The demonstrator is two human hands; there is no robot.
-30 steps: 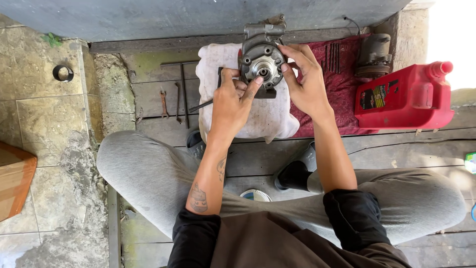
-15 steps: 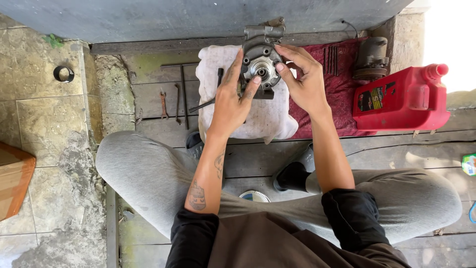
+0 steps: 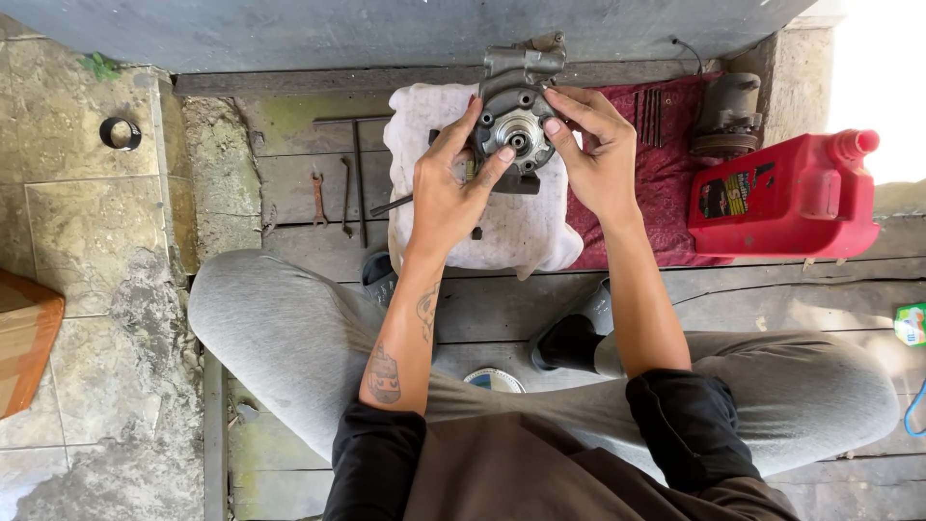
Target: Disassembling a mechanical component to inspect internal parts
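Note:
A grey metal engine housing (image 3: pixel 517 108) with a round bearing hub in its face stands on a white cloth (image 3: pixel 502 227) spread over a low block. My left hand (image 3: pixel 449 191) grips the housing's left side, thumb pressed on the hub's lower rim. My right hand (image 3: pixel 590 154) holds its right side, thumb against the hub and fingers curled over the top edge. A dark tool handle (image 3: pixel 391 205) pokes out from under my left palm.
A red fuel can (image 3: pixel 786 198) stands on the planks at right, behind it a grey metal cylinder part (image 3: pixel 723 116) on a red cloth (image 3: pixel 666 183). Wrenches (image 3: pixel 333 193) lie left of the white cloth. A black ring (image 3: pixel 120 133) rests on the stone floor, far left.
My right hand's fingers have shifted slightly over the top of the housing. Otherwise both hands stay on the part.

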